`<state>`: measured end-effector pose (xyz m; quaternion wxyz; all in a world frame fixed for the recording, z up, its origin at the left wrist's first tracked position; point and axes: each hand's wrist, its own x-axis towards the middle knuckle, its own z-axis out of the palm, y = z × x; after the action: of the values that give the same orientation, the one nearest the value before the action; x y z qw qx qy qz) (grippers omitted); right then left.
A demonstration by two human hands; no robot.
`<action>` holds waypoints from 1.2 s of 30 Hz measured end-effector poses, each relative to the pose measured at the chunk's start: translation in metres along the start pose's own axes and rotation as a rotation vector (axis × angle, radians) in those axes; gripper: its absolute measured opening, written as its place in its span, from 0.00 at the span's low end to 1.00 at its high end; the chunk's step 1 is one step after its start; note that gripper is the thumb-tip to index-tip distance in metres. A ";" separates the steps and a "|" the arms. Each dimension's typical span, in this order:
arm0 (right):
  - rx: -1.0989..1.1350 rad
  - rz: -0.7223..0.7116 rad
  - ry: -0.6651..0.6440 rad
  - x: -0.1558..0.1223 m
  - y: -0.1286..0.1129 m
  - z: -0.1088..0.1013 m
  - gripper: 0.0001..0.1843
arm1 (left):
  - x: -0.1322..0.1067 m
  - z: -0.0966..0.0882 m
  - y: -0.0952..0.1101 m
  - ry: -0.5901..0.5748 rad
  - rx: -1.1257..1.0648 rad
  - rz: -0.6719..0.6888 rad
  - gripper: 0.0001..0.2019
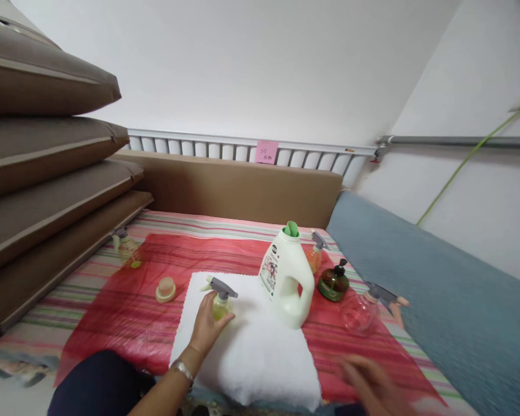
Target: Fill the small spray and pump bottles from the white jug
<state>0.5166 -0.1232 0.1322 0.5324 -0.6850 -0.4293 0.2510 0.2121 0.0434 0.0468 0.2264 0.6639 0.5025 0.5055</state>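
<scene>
- The left hand (208, 326) closes round the body of a small spray bottle (220, 300) of yellow-green liquid. The fingers are clamped low on it, below the grey trigger head, which leaves the nozzle free and pointing left.
- That bottle stands upright on the near-left part of a thick white cloth (260, 346). The grip looks like a steadying hold on soft, uneven padding rather than a lift.
- The left forearm comes up from the lower edge with the wrist nearly straight and a metal band (182, 370) on it. The palm faces right, against the bottle's side.
- The right hand (368, 381) hangs low at the right over the red plastic sheet (112, 312), palm down. It is too blurred to tell whether its fingers are apart or together, and it touches nothing that I can see.
- A white detergent jug (286, 277) with a green cap stands on the cloth's far-right corner, just beside the held bottle.
- Behind and to the right of the jug stand an orange spray bottle (315, 254), a dark green pump bottle (333, 282) and a clear round spray bottle (359, 312).
- A small lidded jar (166, 289) and another spray bottle (125, 247) sit well apart at the left.
- The sheet lies under everything, probably to shield the striped cover (225, 222) from drips.
</scene>
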 end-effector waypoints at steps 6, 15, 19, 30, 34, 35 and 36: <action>0.134 -0.113 -0.284 0.013 -0.028 0.193 0.18 | -0.004 0.002 0.002 -0.061 -0.001 0.009 0.29; 0.127 -0.132 -0.176 0.030 -0.035 0.251 0.14 | -0.006 0.011 0.005 0.002 0.050 0.095 0.22; 0.148 -0.152 -0.234 0.034 -0.035 0.248 0.12 | -0.004 0.012 0.003 0.021 0.028 0.071 0.24; 0.292 -0.089 -0.597 0.060 -0.040 0.241 0.16 | 0.004 0.005 0.002 -0.076 -0.137 -0.006 0.25; 0.251 -0.063 -0.379 0.051 -0.034 0.247 0.14 | 0.007 0.004 0.006 -0.051 -0.162 0.020 0.22; 0.240 -0.069 -0.333 0.048 -0.033 0.249 0.13 | 0.008 0.004 0.007 -0.044 -0.165 0.021 0.22; 0.233 -0.077 -0.303 0.045 -0.033 0.252 0.13 | 0.008 0.004 0.008 -0.039 -0.174 0.017 0.22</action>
<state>0.3273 0.0471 0.0916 0.5468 -0.5561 -0.4983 0.3787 0.2188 0.0484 0.0556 0.2887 0.6554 0.4467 0.5362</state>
